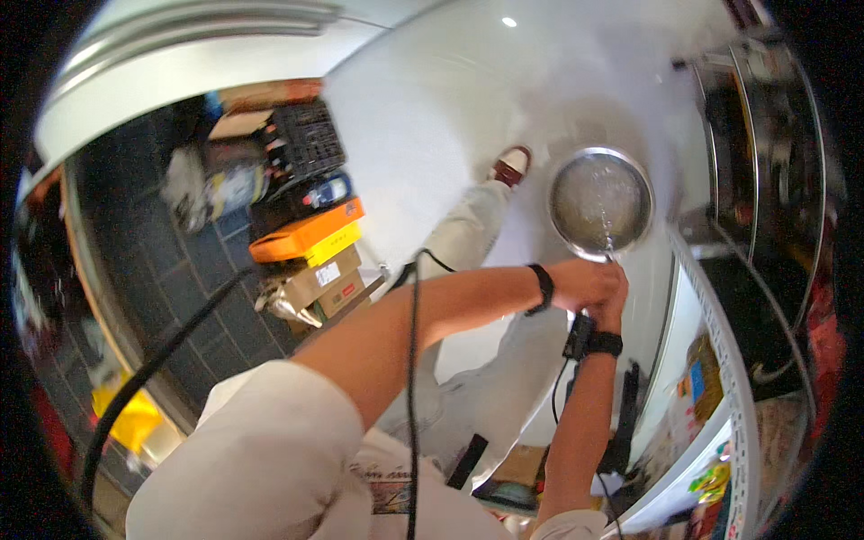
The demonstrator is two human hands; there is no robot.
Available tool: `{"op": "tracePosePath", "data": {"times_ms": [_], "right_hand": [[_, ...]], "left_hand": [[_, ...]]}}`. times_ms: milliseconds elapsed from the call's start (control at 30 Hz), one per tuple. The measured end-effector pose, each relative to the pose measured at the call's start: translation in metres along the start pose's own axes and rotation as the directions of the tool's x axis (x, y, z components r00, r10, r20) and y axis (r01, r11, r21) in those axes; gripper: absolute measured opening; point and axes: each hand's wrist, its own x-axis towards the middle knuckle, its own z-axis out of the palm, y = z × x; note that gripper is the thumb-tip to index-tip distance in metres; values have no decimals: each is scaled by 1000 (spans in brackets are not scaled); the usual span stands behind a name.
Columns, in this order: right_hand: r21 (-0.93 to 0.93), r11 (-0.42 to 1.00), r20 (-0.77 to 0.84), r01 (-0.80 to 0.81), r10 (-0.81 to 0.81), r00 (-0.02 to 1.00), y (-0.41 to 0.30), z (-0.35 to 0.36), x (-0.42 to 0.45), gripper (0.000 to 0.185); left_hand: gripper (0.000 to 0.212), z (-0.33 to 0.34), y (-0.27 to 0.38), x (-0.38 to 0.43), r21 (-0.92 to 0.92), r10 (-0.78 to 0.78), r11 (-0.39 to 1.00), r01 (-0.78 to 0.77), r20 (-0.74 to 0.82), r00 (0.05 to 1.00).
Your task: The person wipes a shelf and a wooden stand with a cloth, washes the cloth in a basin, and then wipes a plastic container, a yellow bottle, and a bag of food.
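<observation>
A round metal-rimmed vessel lies just beyond my hands, with what looks like clear liquid in it. A thin glistening streak runs from its near rim towards the middle; it may be a trickle of water. My left hand, with a black band at the wrist, is closed against my right hand beside the near rim. What lies between the fingers is hidden. A small black device with a cable sits at my right wrist, next to another black band.
Stacked boxes, one orange, one yellow, stand left on dark tiles, beside an open black case. A shoe is on the pale floor. White perforated shelving stands at right. Black cables cross the view.
</observation>
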Motion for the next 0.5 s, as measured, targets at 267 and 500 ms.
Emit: {"op": "tracePosePath", "data": {"times_ms": [267, 500], "right_hand": [[-145, 989, 165, -19, 43, 985, -27, 20, -97, 30], [-314, 949, 112, 0, 37, 993, -47, 76, -180, 34]], "left_hand": [[17, -31, 115, -23, 172, -44, 983, 65, -125, 991], [17, -58, 196, -57, 37, -314, 930, 366, -440, 842]]}}
